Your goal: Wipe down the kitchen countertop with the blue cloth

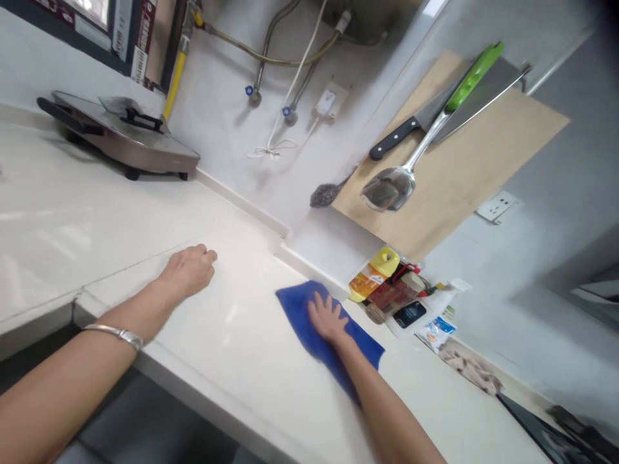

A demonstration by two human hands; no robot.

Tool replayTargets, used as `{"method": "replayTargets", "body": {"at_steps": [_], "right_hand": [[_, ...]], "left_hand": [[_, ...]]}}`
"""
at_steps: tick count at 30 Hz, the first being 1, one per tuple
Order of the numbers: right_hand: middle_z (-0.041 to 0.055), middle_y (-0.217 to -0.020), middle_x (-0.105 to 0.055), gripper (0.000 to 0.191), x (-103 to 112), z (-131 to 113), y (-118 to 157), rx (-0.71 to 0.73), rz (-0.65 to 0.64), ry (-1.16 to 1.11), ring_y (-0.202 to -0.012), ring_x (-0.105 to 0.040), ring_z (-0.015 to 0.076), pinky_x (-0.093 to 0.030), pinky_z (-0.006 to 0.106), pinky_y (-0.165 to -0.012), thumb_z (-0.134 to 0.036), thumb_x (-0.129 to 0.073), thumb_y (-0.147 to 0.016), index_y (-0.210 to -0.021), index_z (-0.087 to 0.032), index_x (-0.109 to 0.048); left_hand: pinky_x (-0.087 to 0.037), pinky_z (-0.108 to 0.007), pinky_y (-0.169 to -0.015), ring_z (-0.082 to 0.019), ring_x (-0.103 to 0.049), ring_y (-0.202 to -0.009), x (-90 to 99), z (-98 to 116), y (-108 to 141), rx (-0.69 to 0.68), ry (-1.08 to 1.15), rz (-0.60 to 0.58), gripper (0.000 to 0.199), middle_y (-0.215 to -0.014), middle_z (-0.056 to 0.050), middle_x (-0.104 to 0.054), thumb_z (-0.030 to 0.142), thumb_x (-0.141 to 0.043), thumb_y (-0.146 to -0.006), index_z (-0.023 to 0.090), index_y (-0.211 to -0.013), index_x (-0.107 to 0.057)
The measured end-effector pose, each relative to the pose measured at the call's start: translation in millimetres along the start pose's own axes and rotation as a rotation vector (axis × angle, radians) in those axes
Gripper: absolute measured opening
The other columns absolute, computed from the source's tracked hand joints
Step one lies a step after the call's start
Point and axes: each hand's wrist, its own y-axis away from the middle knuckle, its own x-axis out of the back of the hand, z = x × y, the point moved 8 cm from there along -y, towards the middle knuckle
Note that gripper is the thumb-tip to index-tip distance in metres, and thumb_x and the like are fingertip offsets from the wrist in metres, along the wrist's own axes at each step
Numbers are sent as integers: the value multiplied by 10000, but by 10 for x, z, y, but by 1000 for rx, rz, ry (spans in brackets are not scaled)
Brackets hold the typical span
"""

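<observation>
My left hand (pixel 188 270) rests on the white stone countertop (pixel 97 225) with its fingers curled and nothing in them. A metal bracelet (pixel 113 335) circles that wrist. My right hand (pixel 329 316) presses flat on a blue microfibre cloth (pixel 309 316), fingers spread, with the cloth bunched beneath the palm. The cloth lies on the counter near the wall-side upstand (pixel 319 258), just short of a cluster of packets and bottles.
A bronze tabletop cooker with a black handle (pixel 118 135) stands at the far left. A yellow-capped bottle (pixel 374 274), a phone (pixel 409 314) and packets sit by the wall. A kitchen knife (pixel 401 129) and a green-handled steel ladle (pixel 391 187) hang on a wooden board (pixel 483 167).
</observation>
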Motion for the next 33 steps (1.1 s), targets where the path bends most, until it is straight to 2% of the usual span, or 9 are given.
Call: {"method": "replayTargets", "body": {"at_steps": [6, 10, 15, 19, 22, 25, 29, 33], "right_hand": [[135, -1648, -32, 674, 48, -801, -262, 87, 14, -22, -1474, -60, 459, -111, 721, -1105, -595, -98, -967, -1566, -286, -89], [103, -1654, -22, 657, 90, -1251, -246, 193, 13, -37, -1484, -26, 434, -87, 696, -1130, -587, -133, -977, -1564, -295, -101], [85, -1656, 13, 671, 137, -1804, 85, 505, -23, -51, -1494, 33, 399, -49, 686, -1149, -626, -175, -977, -1562, -306, -104], [73, -1655, 40, 672, 153, -2081, 469, 672, -36, -42, -1492, 72, 390, -20, 674, -1162, -634, -207, -979, -1561, -318, -93], [58, -1655, 52, 655, 154, -2160, 784, 763, -47, -41, -1493, 88, 381, -7, 676, -1166, -620, -231, -986, -1559, -336, -91], [51, -1654, 61, 650, 153, -2120, 1101, 838, -69, -59, -1489, 105, 386, 15, 686, -1162, -617, -242, -986, -1558, -344, -96], [48, -1650, 92, 663, 143, -1928, 1477, 889, -100, -76, -1479, 149, 386, 53, 701, -1149, -627, -261, -980, -1557, -342, -101], [69, -1646, 92, 691, 149, -1655, 1807, 900, -109, -118, -1474, 152, 398, 54, 713, -1144, -639, -279, -970, -1559, -321, -107]], "left_hand": [[-424, -389, -905, -263, -551, -1032, 10, 6, -13, -45, -60, 93, 350, -1043, -110, -614, 211, -377, -901, 182, -1115, -653], [-414, -380, -910, -254, -539, -1031, 30, 9, -6, -38, -64, 106, 351, -1051, -107, -606, 208, -370, -909, 192, -1110, -657], [-408, -389, -890, -273, -534, -1040, 79, -10, -3, -22, -92, 98, 380, -1081, -128, -600, 189, -331, -912, 175, -1095, -663], [-404, -396, -896, -290, -527, -1083, 111, -110, -8, 27, -120, 120, 396, -1140, -157, -598, 192, -329, -901, 139, -1146, -635], [-393, -397, -961, -290, -507, -1171, 112, -206, -8, 83, -86, 139, 429, -1232, -152, -596, 200, -308, -907, 138, -1214, -601], [-327, -391, -1083, -291, -413, -1332, 101, -256, -2, 114, -80, 135, 456, -1374, -157, -540, 221, -303, -912, 118, -1257, -584], [-192, -425, -1184, -291, -294, -1437, 45, -272, -2, 119, -57, 38, 495, -1489, -157, -446, 241, -281, -932, 108, -1342, -525], [-214, -445, -1177, -299, -301, -1433, 23, -281, -44, 95, -28, -52, 534, -1514, -183, -403, 258, -223, -956, 65, -1395, -459]]}}
